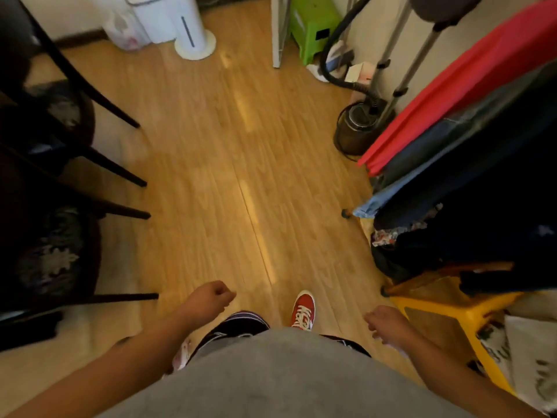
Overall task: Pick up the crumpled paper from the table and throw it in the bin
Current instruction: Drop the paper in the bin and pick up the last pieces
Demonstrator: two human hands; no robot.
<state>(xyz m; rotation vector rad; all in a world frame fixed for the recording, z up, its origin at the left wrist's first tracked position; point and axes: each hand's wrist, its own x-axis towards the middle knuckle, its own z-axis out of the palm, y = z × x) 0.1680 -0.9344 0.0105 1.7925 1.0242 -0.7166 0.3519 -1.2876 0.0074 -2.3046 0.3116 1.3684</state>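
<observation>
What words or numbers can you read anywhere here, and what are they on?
No text here reads clearly.
White fabric beside the yellow stool: big dark letters, too blurred to read.
Plastic bag by the far wall: reddish print, too blurred to read.
Small box behind the garment steamer: a pinkish mark, too small to read.

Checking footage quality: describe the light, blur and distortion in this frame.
Head view: warm light streaks gleam along the floor; the chairs at left sit in deep shadow; wide-angle distortion bows the edges; motion blur softens the left hand and shoe.
</observation>
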